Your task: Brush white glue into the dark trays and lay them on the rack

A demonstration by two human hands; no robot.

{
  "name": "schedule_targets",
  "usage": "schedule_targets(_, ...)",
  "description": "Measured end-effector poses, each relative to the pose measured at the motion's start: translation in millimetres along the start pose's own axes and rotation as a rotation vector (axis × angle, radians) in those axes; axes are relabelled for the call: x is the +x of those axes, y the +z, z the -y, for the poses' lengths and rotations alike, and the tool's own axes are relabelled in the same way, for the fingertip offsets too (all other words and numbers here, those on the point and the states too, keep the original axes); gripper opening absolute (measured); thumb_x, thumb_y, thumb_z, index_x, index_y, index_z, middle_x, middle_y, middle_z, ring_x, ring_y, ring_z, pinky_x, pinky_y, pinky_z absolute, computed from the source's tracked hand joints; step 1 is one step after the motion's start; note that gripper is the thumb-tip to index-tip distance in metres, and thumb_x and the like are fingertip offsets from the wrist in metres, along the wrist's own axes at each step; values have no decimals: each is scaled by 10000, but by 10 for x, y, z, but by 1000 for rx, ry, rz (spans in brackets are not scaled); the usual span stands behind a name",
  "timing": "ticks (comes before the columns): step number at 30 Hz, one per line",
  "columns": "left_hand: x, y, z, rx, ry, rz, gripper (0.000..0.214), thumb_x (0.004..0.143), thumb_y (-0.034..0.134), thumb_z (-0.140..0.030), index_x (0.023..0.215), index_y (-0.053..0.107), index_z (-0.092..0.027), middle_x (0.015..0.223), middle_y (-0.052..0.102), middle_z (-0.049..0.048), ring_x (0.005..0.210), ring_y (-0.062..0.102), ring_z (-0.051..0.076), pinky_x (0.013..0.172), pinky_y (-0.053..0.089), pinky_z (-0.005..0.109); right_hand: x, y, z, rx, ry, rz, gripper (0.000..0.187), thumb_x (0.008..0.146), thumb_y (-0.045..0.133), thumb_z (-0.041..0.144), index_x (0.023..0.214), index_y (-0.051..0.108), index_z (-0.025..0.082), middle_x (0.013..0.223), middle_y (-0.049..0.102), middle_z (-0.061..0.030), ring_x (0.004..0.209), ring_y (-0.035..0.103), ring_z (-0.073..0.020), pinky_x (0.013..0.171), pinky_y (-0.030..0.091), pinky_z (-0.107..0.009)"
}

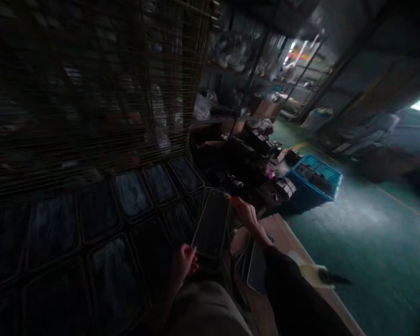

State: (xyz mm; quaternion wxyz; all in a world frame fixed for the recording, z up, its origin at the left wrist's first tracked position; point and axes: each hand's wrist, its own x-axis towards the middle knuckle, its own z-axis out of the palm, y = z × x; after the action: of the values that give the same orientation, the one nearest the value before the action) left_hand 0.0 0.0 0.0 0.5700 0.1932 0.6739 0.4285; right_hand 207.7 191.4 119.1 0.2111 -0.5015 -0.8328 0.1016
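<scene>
The scene is very dark. My left hand [185, 265] grips the near end of a flat dark rectangular tray [212, 224], holding it up at an angle. My right hand [245, 211] is closed at the tray's far right corner, pinching something small and orange-tipped that I cannot make out. Under and to the left of the tray lies a rack of several similar dark trays [133, 193] in rows. More flat trays [255, 268] lean by my right forearm on a wooden bench [287, 238].
A wire-mesh rack [91, 93] rises at the left. Dark machinery [252, 149] and a blue crate [315, 177] stand ahead on the green floor [371, 233]. Shelving with bags fills the back. A white brush-like tool [318, 275] lies on the bench edge.
</scene>
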Motion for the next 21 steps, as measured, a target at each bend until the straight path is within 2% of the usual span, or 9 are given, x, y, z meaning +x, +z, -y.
schedule_targets(3, 10, 22, -29, -52, -52, 32, 365, 777, 613, -507, 770, 383, -223, 477, 564, -68, 363, 600, 152, 289, 403, 180, 26, 46, -16, -6, 4, 39, 228, 974, 427, 286, 1063, 626, 219, 935, 695, -28, 779, 651, -158, 595, 378, -211)
schedule_targets(6, -11, 47, -50, -105, -84, 41, 358, 777, 629, -482, 772, 389, -216, 529, 613, -35, 432, 650, 174, 345, 465, 201, -108, 54, 26, 2, -8, 109, 238, 974, 419, 300, 1056, 622, 207, 868, 689, -34, 721, 639, -155, 570, 364, -211)
schedule_targets(13, -75, 48, -58, -211, -100, 44, 407, 716, 689, -482, 787, 396, -210, 550, 644, -12, 497, 684, 206, 418, 533, 248, -952, -96, 407, 112, 4, 342, 238, 966, 409, 285, 1060, 613, 204, 718, 655, -10, 599, 613, -142, 520, 337, -216)
schedule_targets(17, -79, 17, -19, -221, -63, 68, 459, 660, 705, -526, 799, 404, -209, 553, 651, -12, 491, 680, 208, 424, 549, 270, -1296, -259, 652, 306, 56, 440, 270, 977, 374, 267, 1069, 618, 200, 740, 662, -12, 603, 619, -129, 539, 392, -204)
schedule_targets(21, -86, 13, -6, -219, -22, 76, 476, 636, 701, -544, 811, 411, -211, 549, 645, -24, 466, 665, 198, 397, 537, 262, -1240, -275, 687, 608, 185, 497, 316, 986, 389, 371, 1080, 626, 184, 749, 681, -27, 660, 660, -150, 588, 479, -209)
